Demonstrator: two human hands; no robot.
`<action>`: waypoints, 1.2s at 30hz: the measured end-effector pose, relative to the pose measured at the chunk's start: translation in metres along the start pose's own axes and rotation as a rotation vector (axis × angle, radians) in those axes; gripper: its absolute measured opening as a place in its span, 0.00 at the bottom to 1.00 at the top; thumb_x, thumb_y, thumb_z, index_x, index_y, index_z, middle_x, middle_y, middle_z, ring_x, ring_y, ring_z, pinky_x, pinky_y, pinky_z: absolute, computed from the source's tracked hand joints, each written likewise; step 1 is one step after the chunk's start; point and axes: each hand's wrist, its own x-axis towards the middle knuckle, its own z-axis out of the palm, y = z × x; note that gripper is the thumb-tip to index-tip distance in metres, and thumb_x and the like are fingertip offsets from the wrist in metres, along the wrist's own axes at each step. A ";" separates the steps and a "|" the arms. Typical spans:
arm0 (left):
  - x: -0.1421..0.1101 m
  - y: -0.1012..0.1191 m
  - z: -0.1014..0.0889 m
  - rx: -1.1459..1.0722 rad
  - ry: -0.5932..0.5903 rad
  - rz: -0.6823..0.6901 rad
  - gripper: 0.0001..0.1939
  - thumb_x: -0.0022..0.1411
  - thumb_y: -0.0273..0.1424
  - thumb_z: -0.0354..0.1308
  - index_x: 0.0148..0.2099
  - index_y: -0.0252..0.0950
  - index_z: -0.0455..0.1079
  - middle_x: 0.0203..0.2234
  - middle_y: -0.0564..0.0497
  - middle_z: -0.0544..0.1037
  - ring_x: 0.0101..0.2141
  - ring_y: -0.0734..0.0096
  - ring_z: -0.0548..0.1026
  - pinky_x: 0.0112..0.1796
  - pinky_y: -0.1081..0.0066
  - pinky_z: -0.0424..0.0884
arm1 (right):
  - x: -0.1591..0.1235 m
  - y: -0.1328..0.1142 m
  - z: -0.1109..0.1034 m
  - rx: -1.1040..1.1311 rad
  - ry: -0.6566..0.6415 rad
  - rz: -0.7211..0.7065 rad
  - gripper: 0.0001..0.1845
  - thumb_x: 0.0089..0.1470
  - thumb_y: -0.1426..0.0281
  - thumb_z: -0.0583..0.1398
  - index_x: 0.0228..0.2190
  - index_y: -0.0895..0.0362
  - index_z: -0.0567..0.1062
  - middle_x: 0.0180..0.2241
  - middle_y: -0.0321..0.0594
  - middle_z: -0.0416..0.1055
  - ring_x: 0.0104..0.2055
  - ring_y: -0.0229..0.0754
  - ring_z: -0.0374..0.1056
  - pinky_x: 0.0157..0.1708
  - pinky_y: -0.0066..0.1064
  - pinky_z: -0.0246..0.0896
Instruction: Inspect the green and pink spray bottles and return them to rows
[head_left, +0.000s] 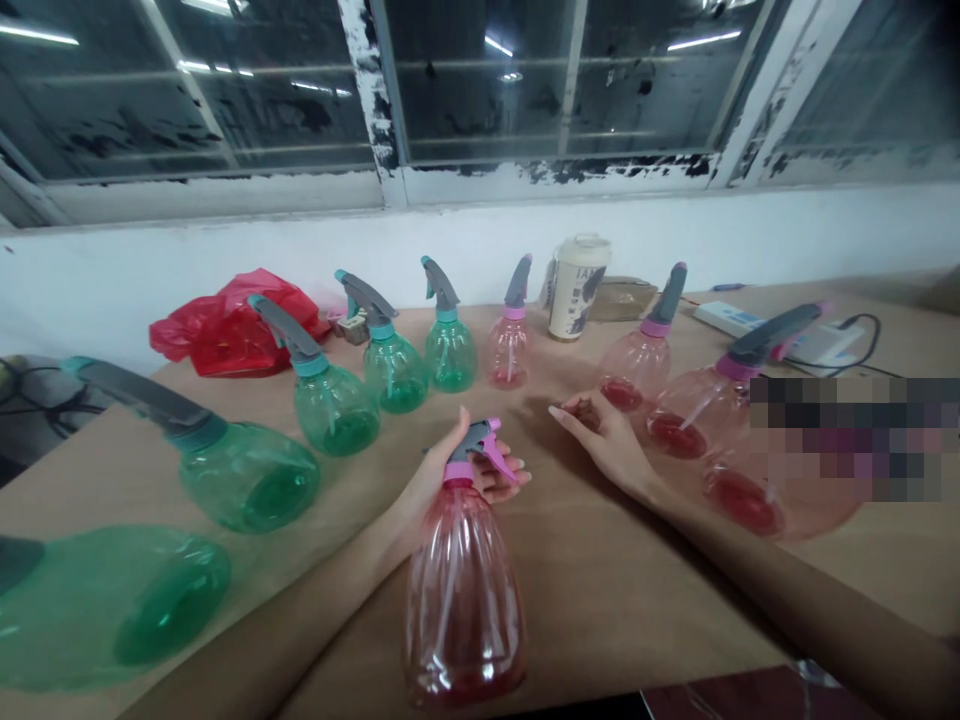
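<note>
A pink spray bottle (pixel 465 600) with a grey and pink trigger head stands close in front of me. My left hand (pixel 442 465) is around its neck and head, thumb on the left side and fingers passing behind the trigger. To the right, my right hand (pixel 607 435) hovers over the table with fingers loosely curled and thumb a little apart. Nothing shows in it. Just beyond that hand is another pink spray bottle (pixel 636 365); a further pink spray bottle (pixel 694 405) is to its right.
Several green spray bottles, including one green bottle (pixel 337 410), curve along the left. A small pink bottle (pixel 508 345), a paper cup (pixel 576 290) and a red plastic bag (pixel 240 325) stand towards the wall. A power strip (pixel 731 318) with a cable lies at the right.
</note>
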 end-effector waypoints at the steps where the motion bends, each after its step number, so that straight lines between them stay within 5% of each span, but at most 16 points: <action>1: 0.001 0.001 -0.002 -0.024 0.001 -0.024 0.31 0.60 0.54 0.48 0.36 0.28 0.71 0.30 0.39 0.77 0.35 0.57 0.77 0.39 0.62 0.72 | 0.000 0.000 0.000 -0.001 0.000 -0.008 0.15 0.51 0.56 0.60 0.30 0.55 0.67 0.31 0.39 0.68 0.34 0.41 0.65 0.37 0.34 0.60; 6: 0.005 0.004 -0.009 -0.110 -0.036 -0.057 0.29 0.61 0.51 0.48 0.43 0.26 0.70 0.36 0.35 0.78 0.42 0.52 0.76 0.45 0.55 0.69 | 0.000 0.001 -0.002 -0.007 0.003 -0.041 0.15 0.51 0.56 0.60 0.31 0.55 0.67 0.31 0.38 0.68 0.33 0.41 0.65 0.38 0.35 0.60; 15: 0.003 0.003 -0.008 -0.112 -0.044 -0.059 0.25 0.62 0.46 0.49 0.42 0.27 0.71 0.36 0.37 0.78 0.40 0.54 0.76 0.46 0.56 0.68 | -0.002 0.001 -0.001 0.003 -0.020 -0.039 0.16 0.51 0.55 0.60 0.30 0.54 0.68 0.30 0.38 0.69 0.33 0.41 0.66 0.37 0.35 0.61; 24: -0.005 -0.005 0.007 0.092 -0.137 0.010 0.24 0.64 0.43 0.49 0.23 0.31 0.67 0.16 0.51 0.68 0.19 0.74 0.69 0.36 0.63 0.71 | -0.001 -0.001 -0.003 -0.005 -0.014 -0.026 0.15 0.51 0.56 0.60 0.30 0.55 0.67 0.30 0.38 0.68 0.32 0.40 0.65 0.36 0.35 0.60; 31: 0.004 -0.004 -0.005 -0.070 -0.058 -0.050 0.26 0.62 0.49 0.49 0.38 0.27 0.71 0.32 0.38 0.78 0.37 0.56 0.77 0.44 0.58 0.69 | -0.001 0.001 -0.003 -0.032 -0.027 -0.038 0.15 0.52 0.55 0.59 0.30 0.55 0.68 0.31 0.39 0.69 0.33 0.41 0.66 0.37 0.35 0.61; 36: 0.003 -0.001 -0.006 -0.082 -0.028 -0.028 0.24 0.63 0.45 0.50 0.42 0.26 0.70 0.37 0.35 0.78 0.40 0.54 0.77 0.44 0.57 0.70 | -0.001 0.000 -0.003 -0.029 -0.007 -0.055 0.16 0.52 0.55 0.59 0.30 0.55 0.68 0.30 0.38 0.68 0.32 0.41 0.65 0.35 0.35 0.61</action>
